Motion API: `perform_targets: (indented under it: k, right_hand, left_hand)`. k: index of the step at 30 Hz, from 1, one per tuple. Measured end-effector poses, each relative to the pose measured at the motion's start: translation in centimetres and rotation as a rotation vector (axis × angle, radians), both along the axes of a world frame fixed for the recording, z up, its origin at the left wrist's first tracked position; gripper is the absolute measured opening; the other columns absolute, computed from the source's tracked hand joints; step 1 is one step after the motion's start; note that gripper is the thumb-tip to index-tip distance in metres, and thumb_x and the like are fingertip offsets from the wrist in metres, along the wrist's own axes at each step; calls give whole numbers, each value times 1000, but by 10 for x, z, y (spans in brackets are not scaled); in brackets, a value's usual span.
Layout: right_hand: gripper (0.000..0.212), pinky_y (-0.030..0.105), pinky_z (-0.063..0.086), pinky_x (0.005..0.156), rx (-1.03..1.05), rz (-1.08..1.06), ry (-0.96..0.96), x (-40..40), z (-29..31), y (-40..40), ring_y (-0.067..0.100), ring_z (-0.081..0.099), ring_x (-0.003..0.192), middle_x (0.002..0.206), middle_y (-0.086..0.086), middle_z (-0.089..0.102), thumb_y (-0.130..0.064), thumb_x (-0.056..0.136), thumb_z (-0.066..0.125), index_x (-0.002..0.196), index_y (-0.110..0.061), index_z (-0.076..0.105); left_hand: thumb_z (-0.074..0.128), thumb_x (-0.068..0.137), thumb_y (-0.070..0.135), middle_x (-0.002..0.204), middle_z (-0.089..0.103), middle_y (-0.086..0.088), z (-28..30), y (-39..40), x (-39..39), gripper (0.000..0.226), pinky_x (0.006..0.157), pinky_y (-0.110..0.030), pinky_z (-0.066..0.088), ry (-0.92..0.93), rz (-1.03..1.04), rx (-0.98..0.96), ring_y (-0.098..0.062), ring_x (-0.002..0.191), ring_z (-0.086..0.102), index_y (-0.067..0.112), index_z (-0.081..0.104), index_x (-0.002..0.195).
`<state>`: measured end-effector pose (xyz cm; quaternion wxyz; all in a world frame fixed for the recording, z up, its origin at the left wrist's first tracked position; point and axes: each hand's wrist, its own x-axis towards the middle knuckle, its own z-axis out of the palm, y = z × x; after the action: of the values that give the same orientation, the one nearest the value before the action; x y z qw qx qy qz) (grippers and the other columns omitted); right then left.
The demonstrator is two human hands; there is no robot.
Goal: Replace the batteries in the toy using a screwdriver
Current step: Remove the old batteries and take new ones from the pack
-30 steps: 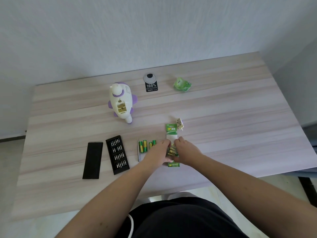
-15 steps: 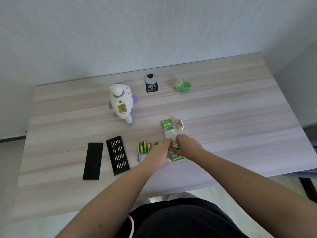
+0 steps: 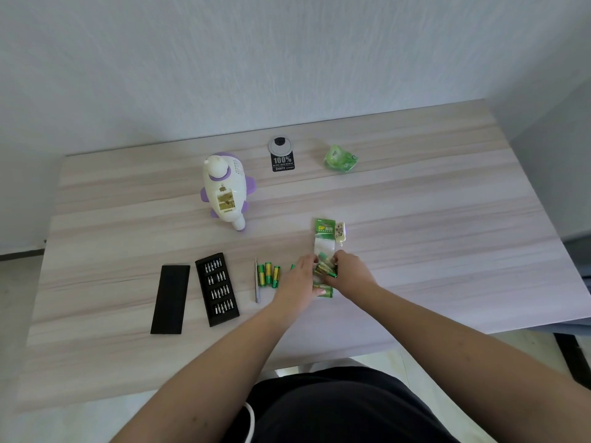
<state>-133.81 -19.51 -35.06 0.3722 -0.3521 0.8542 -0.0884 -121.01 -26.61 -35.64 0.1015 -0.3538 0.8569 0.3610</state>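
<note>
A white and purple toy (image 3: 226,190) lies on the wooden table (image 3: 415,251) with its battery bay uncovered. The small cover (image 3: 340,231) lies beside a green battery pack (image 3: 324,233). My left hand (image 3: 299,281) and my right hand (image 3: 350,273) meet at the pack's lower end, both gripping the green and gold batteries (image 3: 324,270) there. Another battery (image 3: 326,291) lies under my hands. Three loose batteries (image 3: 268,274) lie left of my left hand, next to a thin screwdriver (image 3: 256,281).
A black bit case (image 3: 217,289) lies open at the left with its black lid (image 3: 170,298) beside it. At the far side sit a round cable grommet with a black label (image 3: 281,153) and a crumpled green wrapper (image 3: 340,158).
Both hands and the battery pack have shifted slightly away from me on the table. The pack's top now lies beside the small cover.
</note>
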Motion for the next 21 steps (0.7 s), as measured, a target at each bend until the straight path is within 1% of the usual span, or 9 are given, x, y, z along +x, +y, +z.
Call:
perform_targets:
  k: [3, 5, 8, 11, 13, 16, 19, 21]
  right_hand:
    - [42, 34, 44, 69, 22, 122, 85, 1, 2, -3, 30, 59, 93, 105, 9, 57, -38, 83, 69, 107, -10, 48]
    - [40, 35, 44, 70, 33, 188, 125, 2, 2, -5, 31, 60, 94, 107, 10, 56, -36, 86, 65, 110, -9, 47]
    - [35, 34, 41, 68, 45, 246, 155, 2, 4, -7, 34, 60, 96, 111, 12, 53, -28, 90, 60, 114, -8, 45]
    - [28, 34, 38, 67, 37, 265, 191, -3, 7, -10, 35, 59, 95, 113, 13, 53, -17, 89, 55, 113, -6, 46]
    - [30, 35, 41, 70, 27, 262, 168, -8, 7, -8, 35, 59, 97, 116, 13, 52, -17, 89, 56, 116, -7, 47]
    - [38, 37, 46, 81, -4, 192, 74, -14, 6, -1, 31, 57, 101, 118, 9, 51, -27, 89, 64, 121, -11, 49]
    - [41, 34, 45, 85, -52, 105, -6, -17, 4, 4, 25, 56, 104, 117, 6, 52, -30, 86, 69, 121, -15, 53]
    - [38, 31, 44, 85, -79, 67, -33, -17, 5, 7, 23, 55, 103, 115, 6, 53, -28, 87, 68, 120, -15, 55]
  left_hand:
    - [78, 78, 26, 133, 50, -6, -1, -2, -1, 69, 93, -43, 47, 0, -1, 9, -27, 113, 58, 13, 40, 134]
    - [78, 78, 23, 134, 49, -6, -1, -3, -2, 70, 95, -41, 46, 0, -15, 19, -27, 115, 57, 12, 39, 135]
    - [78, 78, 21, 136, 50, -6, -1, -4, -2, 71, 95, -39, 46, 3, -30, 17, -26, 116, 57, 13, 38, 136]
    - [78, 79, 20, 139, 48, -7, -1, -5, -4, 73, 95, -37, 44, -5, -59, 18, -27, 118, 55, 12, 37, 138]
    - [78, 79, 20, 139, 46, -6, 0, -6, -4, 72, 93, -38, 44, -13, -69, 12, -27, 117, 55, 11, 37, 137]
    - [78, 78, 22, 137, 46, -5, 1, -7, -4, 71, 90, -34, 42, -22, -70, -7, -27, 114, 56, 12, 38, 136]
    - [79, 78, 23, 136, 47, -7, 2, -11, -7, 72, 88, -31, 41, -25, -71, 5, -26, 114, 56, 10, 38, 136]
    - [80, 77, 24, 137, 47, -7, 3, -12, -8, 73, 90, -31, 42, -31, -77, 22, -25, 115, 56, 10, 38, 136]
